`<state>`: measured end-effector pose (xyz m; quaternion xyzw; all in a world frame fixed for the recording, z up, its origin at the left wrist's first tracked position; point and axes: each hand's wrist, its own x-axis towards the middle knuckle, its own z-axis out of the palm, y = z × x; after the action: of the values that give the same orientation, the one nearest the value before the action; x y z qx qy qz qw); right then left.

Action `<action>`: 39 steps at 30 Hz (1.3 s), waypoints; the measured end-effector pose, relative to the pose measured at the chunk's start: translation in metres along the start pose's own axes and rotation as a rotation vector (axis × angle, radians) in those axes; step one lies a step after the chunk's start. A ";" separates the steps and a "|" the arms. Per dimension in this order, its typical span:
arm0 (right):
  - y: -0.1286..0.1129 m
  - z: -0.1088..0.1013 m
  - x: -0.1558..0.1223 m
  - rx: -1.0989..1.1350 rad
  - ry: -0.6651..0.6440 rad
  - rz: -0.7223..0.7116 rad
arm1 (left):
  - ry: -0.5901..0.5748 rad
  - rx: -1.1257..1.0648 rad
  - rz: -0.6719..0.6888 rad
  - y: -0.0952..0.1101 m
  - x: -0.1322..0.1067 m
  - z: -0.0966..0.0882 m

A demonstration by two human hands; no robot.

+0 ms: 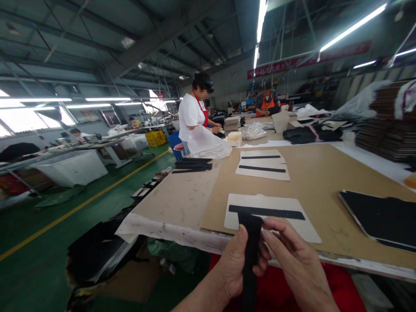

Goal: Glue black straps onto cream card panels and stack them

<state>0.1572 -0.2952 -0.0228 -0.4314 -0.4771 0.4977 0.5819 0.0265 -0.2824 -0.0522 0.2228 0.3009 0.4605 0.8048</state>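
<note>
Both of my hands pinch one black strip (250,255) that runs upright at the table's near edge. My left hand (232,264) grips it with thumb and fingers from the left. My right hand (292,260) holds it from the right, fingers closed on it. The strip's top end reaches a pale card (292,225) lying flat on the brown table (325,173). That card bears a horizontal black strip (266,212).
Two more pale cards with black strips (262,164) lie farther back. A black sheet (380,216) lies at the right. Black strips (193,164) are stacked at the left. A person in a white shirt (193,117) works at the table, another (267,102) sits beyond. Dark stacks (386,125) stand at the far right.
</note>
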 end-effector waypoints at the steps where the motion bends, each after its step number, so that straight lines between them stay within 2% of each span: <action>1: 0.000 0.000 0.001 0.061 0.000 0.016 | -0.001 -0.005 0.000 -0.001 0.001 0.001; 4: 0.002 -0.002 0.007 0.149 0.006 0.063 | 0.025 -0.012 0.001 -0.003 0.005 0.003; 7: 0.009 -0.006 0.013 0.123 0.075 0.139 | 0.036 0.021 0.017 -0.007 0.009 0.005; 9: 0.015 -0.009 0.016 0.073 0.049 0.158 | 0.035 0.067 0.042 -0.010 0.010 0.006; 12: 0.021 -0.012 0.017 -0.013 -0.024 0.101 | 0.042 0.161 0.090 -0.013 0.013 0.007; 14: 0.022 -0.011 0.016 -0.027 0.018 0.094 | 0.029 0.222 0.106 -0.015 0.016 0.006; 16: 0.020 -0.011 0.016 0.004 0.060 0.145 | 0.008 0.283 0.105 -0.017 0.019 0.004; 19: 0.014 -0.009 0.016 0.020 0.066 0.190 | 0.004 0.347 0.081 -0.020 0.024 0.002; 26: 0.021 -0.012 0.018 -0.015 0.136 0.153 | 0.089 0.266 0.073 -0.024 0.029 0.004; 30: 0.031 -0.018 0.019 0.067 0.113 0.140 | 0.147 0.207 0.061 -0.027 0.031 0.003; 34: 0.035 -0.016 0.014 0.239 0.060 0.265 | 0.181 0.187 0.066 -0.029 0.029 0.005; 39: 0.041 -0.015 0.006 0.273 -0.103 0.377 | 0.056 0.365 0.024 -0.023 0.019 0.002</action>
<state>0.1656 -0.2848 -0.0646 -0.4042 -0.3455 0.6786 0.5067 0.0497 -0.2767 -0.0705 0.3558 0.3991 0.4139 0.7367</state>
